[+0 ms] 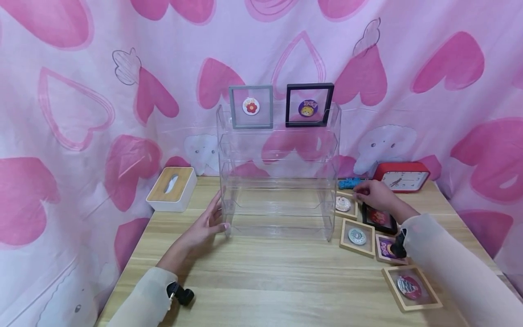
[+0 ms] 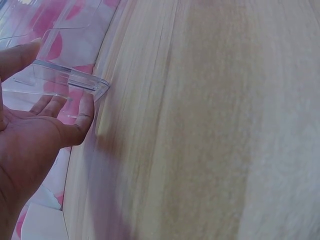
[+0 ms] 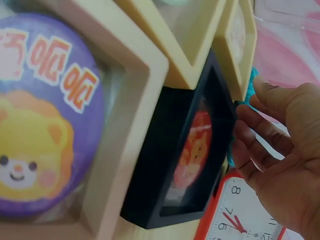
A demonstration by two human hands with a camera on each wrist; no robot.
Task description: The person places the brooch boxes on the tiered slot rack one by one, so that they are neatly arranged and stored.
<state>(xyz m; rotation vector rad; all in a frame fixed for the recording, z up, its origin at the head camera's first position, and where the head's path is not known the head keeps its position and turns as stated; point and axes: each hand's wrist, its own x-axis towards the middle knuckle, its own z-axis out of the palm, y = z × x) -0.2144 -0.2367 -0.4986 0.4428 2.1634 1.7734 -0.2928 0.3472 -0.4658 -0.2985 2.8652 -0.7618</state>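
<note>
My left hand (image 1: 206, 225) is at the lower left side of a clear acrylic tiered rack (image 1: 278, 231). Its thumb is by the front corner and the other fingers lie along the side; the left wrist view shows them spread around the rack's corner (image 2: 95, 82). On the right, my right hand (image 1: 377, 196) hovers over the upper corner of a wooden frame with a whitish round badge (image 1: 342, 204). A black frame with a red badge (image 3: 192, 150) lies just under it. In the right wrist view its thumb and fingers (image 3: 267, 145) are apart; contact with either frame is unclear.
On the rack's top tier stand a grey frame (image 1: 251, 125) and a black frame (image 1: 309, 123). More wooden frames (image 1: 357, 237) lie at right. A red clock (image 1: 402, 177) and a blue item (image 1: 349, 183) are behind; a tissue box (image 1: 171, 190) is at left.
</note>
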